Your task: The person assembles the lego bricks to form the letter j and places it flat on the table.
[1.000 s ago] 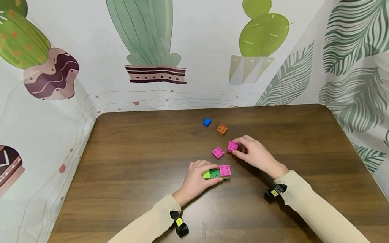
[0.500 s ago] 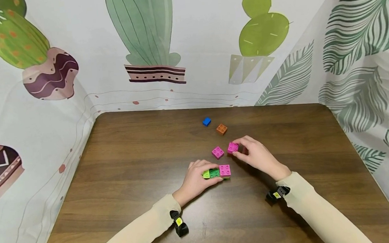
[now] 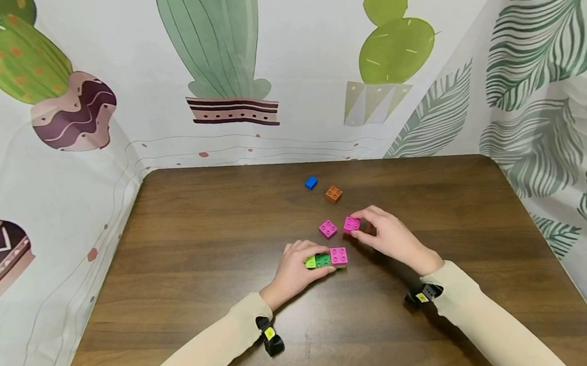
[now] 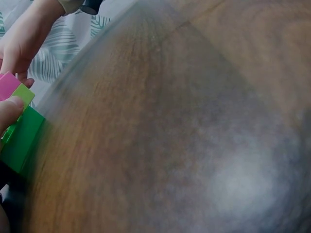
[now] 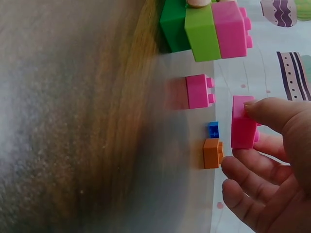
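My left hand (image 3: pixel 298 266) grips a low stack of toy building bricks, with thumb and fingers on opposite sides. Dark green (image 5: pixel 175 26) is at the bottom, lime (image 5: pixel 203 39) above it, and a pink brick (image 3: pixel 338 255) tops the right end. Part of the stack is hidden under my fingers. My right hand (image 3: pixel 393 237) pinches a separate pink brick (image 5: pixel 244 121) between thumb and fingers, studs up, held above the table. Left of that brick, another pink brick (image 3: pixel 327 229) lies loose. In the left wrist view my thumb (image 4: pixel 10 110) presses the lime layer.
Farther back on the brown wooden table (image 3: pixel 214 223) lie an orange brick (image 3: pixel 333 194) and a blue brick (image 3: pixel 311 183). A white cloth with cactus and leaf prints (image 3: pixel 308 44) hangs behind the table and along its sides.
My right hand has drawn slightly nearer to me with the pink brick between its fingers. My left hand stays on the stack, and the loose bricks lie as before.
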The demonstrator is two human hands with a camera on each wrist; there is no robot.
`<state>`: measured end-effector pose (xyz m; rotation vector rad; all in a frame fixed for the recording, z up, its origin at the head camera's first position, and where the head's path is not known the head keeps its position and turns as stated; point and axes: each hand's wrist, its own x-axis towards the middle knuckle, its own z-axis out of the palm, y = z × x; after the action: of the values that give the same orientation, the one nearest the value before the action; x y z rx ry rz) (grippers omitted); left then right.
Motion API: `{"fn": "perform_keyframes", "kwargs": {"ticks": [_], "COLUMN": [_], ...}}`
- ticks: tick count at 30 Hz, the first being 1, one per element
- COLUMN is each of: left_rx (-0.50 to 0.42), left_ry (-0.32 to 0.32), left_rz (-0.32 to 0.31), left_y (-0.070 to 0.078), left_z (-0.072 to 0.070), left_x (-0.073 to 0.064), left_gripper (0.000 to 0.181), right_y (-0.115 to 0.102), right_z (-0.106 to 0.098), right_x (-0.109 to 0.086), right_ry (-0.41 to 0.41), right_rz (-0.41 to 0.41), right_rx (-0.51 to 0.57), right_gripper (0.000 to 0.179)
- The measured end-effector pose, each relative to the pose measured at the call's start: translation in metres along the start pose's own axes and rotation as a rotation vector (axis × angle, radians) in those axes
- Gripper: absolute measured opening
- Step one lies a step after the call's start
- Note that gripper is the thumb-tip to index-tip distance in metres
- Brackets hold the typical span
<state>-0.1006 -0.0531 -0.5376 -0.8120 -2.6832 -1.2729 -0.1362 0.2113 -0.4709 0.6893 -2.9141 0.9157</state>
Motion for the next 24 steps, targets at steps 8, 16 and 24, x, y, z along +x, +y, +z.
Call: {"fn": "perform_keyframes", "kwargs": {"ticks": [8, 16, 24], "left_rx": [-0.007, 0.001, 0.005], "left_ry": [-0.002, 0.015, 0.006], "left_rz": [0.006, 0.020, 0.017], "left_y": [0.000, -0.001, -0.001], "left_z": [-0.001, 0.000, 0.001], "left_x": [0.001, 0.000, 0.000], "left_gripper": [0.040, 0.040, 0.040], "right_y": [-0.005, -0.011, -0.016], "right_z": [-0.003, -0.006, -0.009], "right_x": [-0.004, -0.009, -0.012], "right_ry": [-0.011, -0.009, -0.005], "right_rz": [-0.005, -0.029, -0.058], "right_rx": [-0.010, 0.005, 0.004], "right_gripper": [0.036, 0.035, 0.035]}}
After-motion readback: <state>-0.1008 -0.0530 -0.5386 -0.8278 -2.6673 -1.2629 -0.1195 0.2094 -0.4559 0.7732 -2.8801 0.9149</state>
